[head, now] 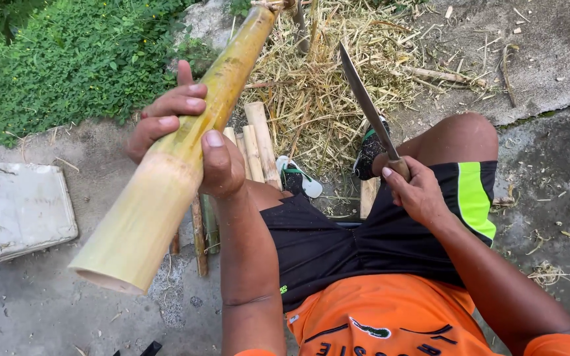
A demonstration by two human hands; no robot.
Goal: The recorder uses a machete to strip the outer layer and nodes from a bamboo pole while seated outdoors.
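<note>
Outdoors, left hand [186, 132] clenched around a thick bamboo pole [173, 158] slanting over the concrete ground [47, 303], right hand [417, 191] gripping a long knife [367, 105] above the knee, blade pointing up, cut bamboo sticks [255, 148] and straw [324, 72] below.

Not much here in the way of packaging. The only candidate is a flat white box [18, 207] lying on the ground at the left edge of the frame, roughly rectangular, grubby white with a brownish strip along its left side. No labels, signs or screens anywhere else.
</note>
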